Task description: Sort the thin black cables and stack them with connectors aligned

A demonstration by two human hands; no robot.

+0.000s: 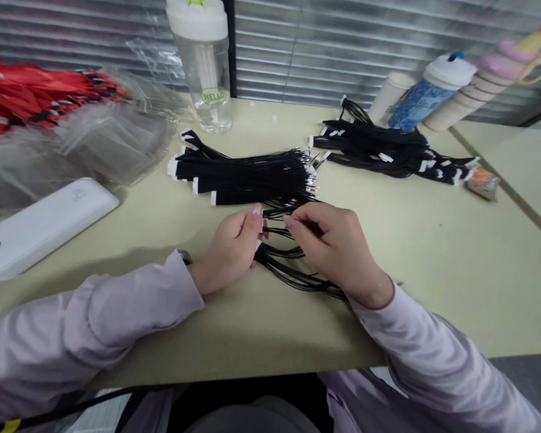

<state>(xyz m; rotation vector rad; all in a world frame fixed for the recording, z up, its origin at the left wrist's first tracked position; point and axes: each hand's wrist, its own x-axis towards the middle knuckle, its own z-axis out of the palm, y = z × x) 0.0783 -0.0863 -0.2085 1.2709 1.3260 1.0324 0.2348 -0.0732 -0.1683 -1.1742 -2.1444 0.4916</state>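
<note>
1. Landmark: the big bundle [243,177] of black cords, white tabs at its left end, lying across the bench [433,270].
2. Just in front of the bundle, between my hands, sits a loose hank [293,264] of thin black cords, spread flat on the bench. It seems to run up into the bundle's right end, but I can't tell whether it's joined.
3. Left hand [228,249]: fingers [252,219] closed narrow on the hank, beside a white tab [258,243].
4. Right hand [336,243]: fingers [300,219] pinched narrow on strands of the hank, just right of my left hand.
5. Beyond the bundle, to its right: a second bundle [379,147]. Directly behind it: a bottle [202,66]. To its left: plastic bags [112,138], red lanyards [31,93], a power bank [45,228].
6. Risk: the strands are thin and crossed, so a hard pull could knot them.
7. Risk: if the hank is joined to the bundle, a tug could drag the bundle and scatter its aligned tabs.
8. Risk: my right sleeve [369,313] lies close to the hank's lower loops; moving my arm could snag them.
</note>
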